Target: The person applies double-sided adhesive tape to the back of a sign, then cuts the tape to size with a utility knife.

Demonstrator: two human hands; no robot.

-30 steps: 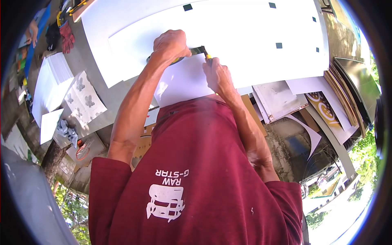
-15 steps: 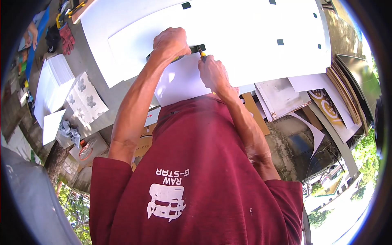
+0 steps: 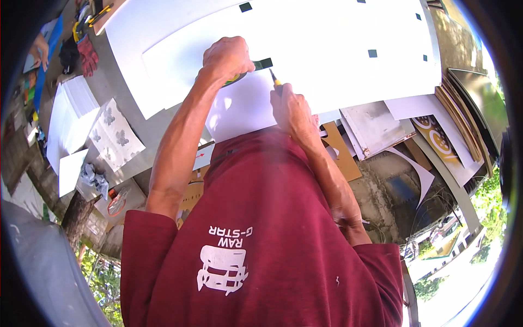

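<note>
My left hand is closed on the tape roll, its dark strip reaching onto the white board. My right hand grips the cutter near the board's near edge, blade just beside the strip, with board surface stretching rightward.

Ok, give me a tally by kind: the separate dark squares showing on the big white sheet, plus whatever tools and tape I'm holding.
Dark squares on the white sheet: 5
Tape roll, left hand: 1
Cutter, right hand: 1
Total: 7
The strip by the roll isn't counted.
</note>
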